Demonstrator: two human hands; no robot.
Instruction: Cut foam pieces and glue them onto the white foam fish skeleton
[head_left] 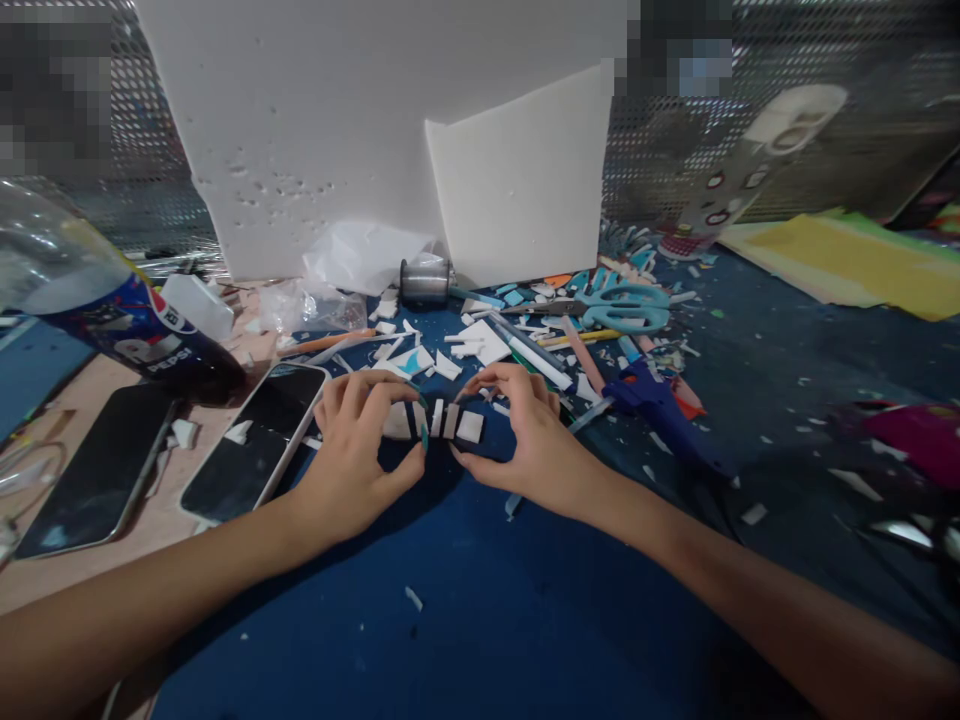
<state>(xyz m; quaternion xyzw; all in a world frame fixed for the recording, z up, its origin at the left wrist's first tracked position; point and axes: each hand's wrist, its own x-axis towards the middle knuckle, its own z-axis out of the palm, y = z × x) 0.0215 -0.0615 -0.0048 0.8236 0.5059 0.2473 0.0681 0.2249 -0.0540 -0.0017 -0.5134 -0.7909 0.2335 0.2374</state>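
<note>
Both my hands rest on a blue mat, curled around a short row of small white foam pieces. My left hand arches over the left end of the row, its fingertips pressing on the pieces. My right hand cups the right end, thumb stretched toward the left thumb and fingers bent down by the rightmost piece. The fingers of both hands are curled around the pieces, pushing them together.
Two phones lie at left beside a tipped Pepsi bottle. Behind stand white foam boards, a wire spool, teal scissors, pens, foam scraps and a blue glue gun. Yellow sheets lie at right.
</note>
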